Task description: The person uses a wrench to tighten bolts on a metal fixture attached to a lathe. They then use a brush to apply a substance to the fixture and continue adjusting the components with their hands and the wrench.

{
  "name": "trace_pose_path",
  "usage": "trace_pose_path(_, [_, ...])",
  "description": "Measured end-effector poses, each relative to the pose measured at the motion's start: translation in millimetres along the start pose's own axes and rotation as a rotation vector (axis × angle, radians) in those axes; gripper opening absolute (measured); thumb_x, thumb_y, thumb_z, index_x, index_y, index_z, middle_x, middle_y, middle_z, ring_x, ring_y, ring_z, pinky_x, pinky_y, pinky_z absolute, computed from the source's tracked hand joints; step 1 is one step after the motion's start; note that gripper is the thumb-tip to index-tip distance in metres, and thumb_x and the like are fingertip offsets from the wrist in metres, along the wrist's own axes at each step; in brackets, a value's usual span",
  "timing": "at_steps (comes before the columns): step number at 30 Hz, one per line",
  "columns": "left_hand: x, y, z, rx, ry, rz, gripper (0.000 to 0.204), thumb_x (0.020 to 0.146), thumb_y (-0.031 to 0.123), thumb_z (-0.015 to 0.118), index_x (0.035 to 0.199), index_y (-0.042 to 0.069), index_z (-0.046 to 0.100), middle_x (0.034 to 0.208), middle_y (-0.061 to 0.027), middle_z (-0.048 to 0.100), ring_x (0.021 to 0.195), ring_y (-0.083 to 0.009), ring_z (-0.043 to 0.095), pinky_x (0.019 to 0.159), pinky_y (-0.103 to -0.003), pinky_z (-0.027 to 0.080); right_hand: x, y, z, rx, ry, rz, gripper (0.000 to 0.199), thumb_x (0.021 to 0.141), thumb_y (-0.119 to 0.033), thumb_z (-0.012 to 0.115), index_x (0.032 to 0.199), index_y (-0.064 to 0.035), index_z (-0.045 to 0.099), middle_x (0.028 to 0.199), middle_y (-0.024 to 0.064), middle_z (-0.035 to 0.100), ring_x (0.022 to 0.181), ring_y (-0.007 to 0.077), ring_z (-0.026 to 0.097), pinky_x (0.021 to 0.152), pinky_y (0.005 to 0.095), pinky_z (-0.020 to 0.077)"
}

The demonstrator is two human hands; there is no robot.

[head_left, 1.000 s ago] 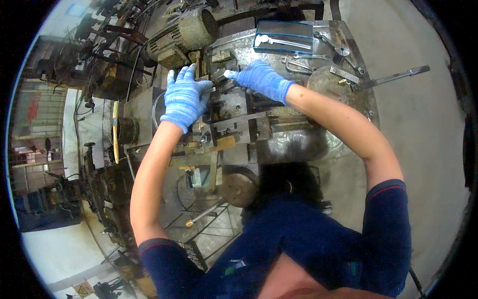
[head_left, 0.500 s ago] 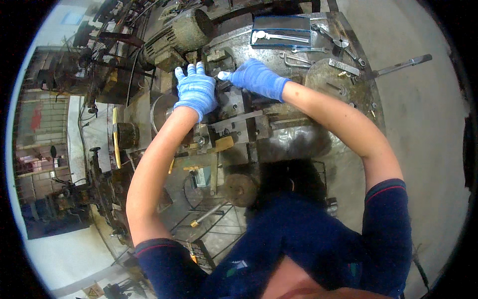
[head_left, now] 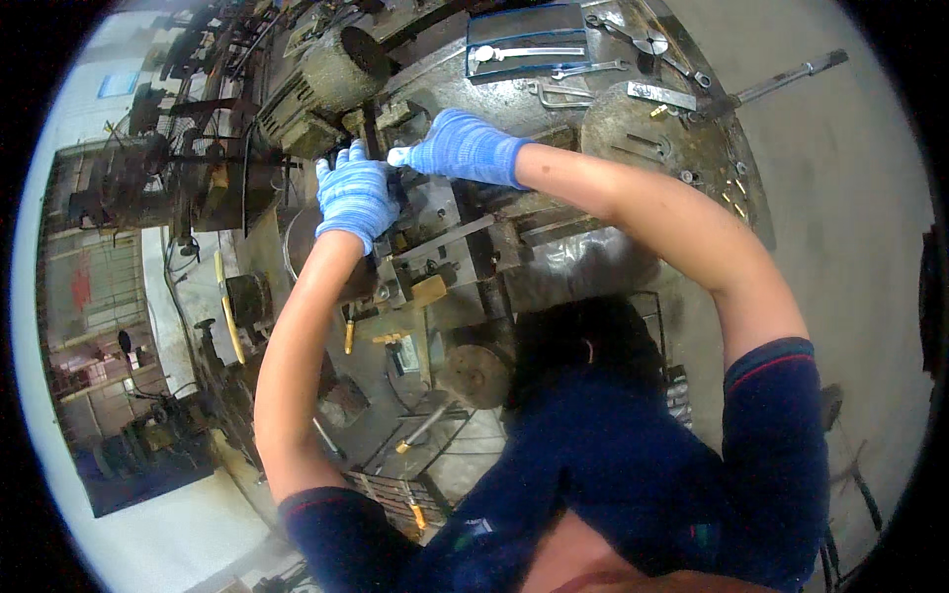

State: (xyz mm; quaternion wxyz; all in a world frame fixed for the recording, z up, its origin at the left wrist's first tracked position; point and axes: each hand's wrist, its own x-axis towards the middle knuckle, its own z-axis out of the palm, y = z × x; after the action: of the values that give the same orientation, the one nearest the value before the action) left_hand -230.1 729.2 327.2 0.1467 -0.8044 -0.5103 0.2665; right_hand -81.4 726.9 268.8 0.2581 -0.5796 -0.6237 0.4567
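My left hand, in a blue-and-white knit glove, lies palm down over the worn metal machine, fingers stretched out and slightly apart. Close on its right is my right hand in a matching glove. One white-tipped digit of it points left towards my left fingers, while the others are curled under and hidden. Whatever they grip on the dark machine part below cannot be made out. Beneath both hands is a greasy metal block, and a round metal disc shows partly behind my left wrist.
A motor stands beyond my left hand. Far right, a blue-edged case carries a caliper, near a wrench and a clamp. A long-handled bar juts past the bench edge. A wooden-handled tool lies left.
The whole view has shifted, so the bench sits further left. My right hand has moved slightly closer to my left, which stays at about the same place on the machine.
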Motion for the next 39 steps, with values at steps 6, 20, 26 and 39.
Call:
trace_pose_path(6, [0, 0, 1, 0.016, 0.004, 0.002, 0.043, 0.074, 0.034, 0.063, 0.114, 0.017, 0.059, 0.135, -0.0186, 0.038, 0.124, -0.0301, 0.038, 0.105, -0.048, 0.023, -6, -8, -1, -0.002, 0.012, -0.050, 0.079, 0.065, -0.069, 0.061, 0.083, 0.0086, 0.064, 0.079, 0.0237, 0.063, 0.080, 0.0324, 0.062, 0.078, 0.0394, 0.0481])
trace_pose_path(20, [1, -4, 3, -0.051, -0.043, -0.014, 0.038, 0.074, 0.033, 0.064, 0.110, 0.022, 0.062, 0.133, -0.0153, 0.041, 0.124, -0.0257, 0.040, 0.105, -0.046, 0.024, -14, -18, 8, -0.252, 0.000, -0.250, 0.057, 0.076, -0.052, 0.052, 0.075, 0.0030, 0.065, 0.066, 0.0210, 0.061, 0.069, 0.0340, 0.061, 0.071, 0.0405, 0.0491])
trace_pose_path(26, [-5, -2, -3, -0.081, -0.020, -0.035, 0.036, 0.070, 0.027, 0.066, 0.106, 0.024, 0.064, 0.131, -0.0143, 0.043, 0.121, -0.0263, 0.042, 0.106, -0.045, 0.024, -16, 2, 7, -0.384, -0.027, -0.495, 0.048, 0.075, -0.047, 0.054, 0.089, -0.0021, 0.067, 0.080, 0.0196, 0.064, 0.077, 0.0348, 0.061, 0.073, 0.0407, 0.0488])
trace_pose_path(39, [-5, -1, -5, -0.037, -0.067, -0.053, 0.043, 0.069, 0.028, 0.068, 0.112, 0.024, 0.061, 0.137, -0.0106, 0.037, 0.122, -0.0271, 0.042, 0.106, -0.043, 0.025, -14, 33, 0, -0.579, -0.028, -0.675, 0.048, 0.077, -0.044, 0.053, 0.117, -0.0170, 0.058, 0.125, 0.0060, 0.052, 0.104, 0.0306, 0.055, 0.088, 0.0418, 0.0442])
